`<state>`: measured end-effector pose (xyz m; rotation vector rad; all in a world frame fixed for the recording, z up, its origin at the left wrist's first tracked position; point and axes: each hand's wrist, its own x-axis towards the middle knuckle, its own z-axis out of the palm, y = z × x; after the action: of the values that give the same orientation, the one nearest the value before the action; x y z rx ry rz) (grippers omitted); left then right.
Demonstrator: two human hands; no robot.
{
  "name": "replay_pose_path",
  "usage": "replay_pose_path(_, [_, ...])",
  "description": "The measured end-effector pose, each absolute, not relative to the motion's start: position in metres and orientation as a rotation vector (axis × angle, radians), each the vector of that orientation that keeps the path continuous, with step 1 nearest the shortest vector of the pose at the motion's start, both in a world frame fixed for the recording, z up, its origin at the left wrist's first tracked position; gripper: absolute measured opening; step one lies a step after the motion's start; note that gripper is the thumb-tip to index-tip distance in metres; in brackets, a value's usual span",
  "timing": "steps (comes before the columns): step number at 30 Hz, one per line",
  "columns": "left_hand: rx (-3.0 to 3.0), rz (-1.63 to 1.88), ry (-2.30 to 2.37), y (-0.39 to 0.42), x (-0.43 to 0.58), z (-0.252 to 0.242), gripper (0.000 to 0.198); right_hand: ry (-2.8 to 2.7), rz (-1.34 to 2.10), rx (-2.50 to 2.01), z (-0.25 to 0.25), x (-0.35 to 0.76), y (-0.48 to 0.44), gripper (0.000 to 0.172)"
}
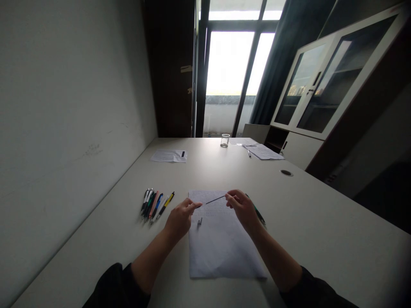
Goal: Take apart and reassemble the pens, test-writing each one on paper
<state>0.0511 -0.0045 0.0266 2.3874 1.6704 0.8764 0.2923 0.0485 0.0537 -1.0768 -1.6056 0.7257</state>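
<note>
My right hand (239, 205) pinches the end of a thin dark pen refill (215, 199), which slants down to the left above the paper. Facing it, my left hand (181, 217) is closed around what looks like a pen barrel (199, 207); only a short dark end shows past the fingertips. The refill's lower tip is close to that end; whether they touch I cannot tell. Below both hands lies a sheet of paper (224, 252), with handwriting on its upper part. A small grey pen piece (199, 222) rests on the sheet near my left hand.
Several pens (154, 205) lie in a group left of the sheet. A dark green pen (260, 216) lies partly behind my right hand. Farther back are a glass (224, 140), a left paper (168, 156), and stacked papers (265, 152) with a pen (249, 153). A wall borders the left side.
</note>
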Motion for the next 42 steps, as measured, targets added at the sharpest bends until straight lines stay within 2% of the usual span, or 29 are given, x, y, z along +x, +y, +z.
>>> replay_pose_path(4, [2.369,0.871,1.679,-0.004,0.050,0.025,0.056,-1.663,0.505,-1.077,0.060,0.301,0.045,0.024])
replay_pose_path(10, [2.364,0.923,1.668,-0.003,0.049,0.023,0.050,-1.991,0.192,-1.003,0.067,0.300,0.031,0.016])
replay_pose_path(19, [2.353,0.948,1.634,-0.003,0.048,0.022,0.056,-2.388,0.187,-0.763,0.061,0.292,0.022,0.020])
replay_pose_path(26, [2.320,0.989,1.607,-0.004,0.049,0.026,0.054,-2.656,0.049,-0.576,0.065,0.281,0.004,0.023])
replay_pose_path(33, [2.305,1.048,1.604,-0.005,0.051,0.026,0.047,-2.807,-0.115,-0.500,0.057,0.280,-0.004,0.013])
replay_pose_path(42, [2.251,1.105,1.542,-0.005,0.051,0.025,0.041,-2.811,0.052,-0.474,0.056,0.278,-0.008,0.007])
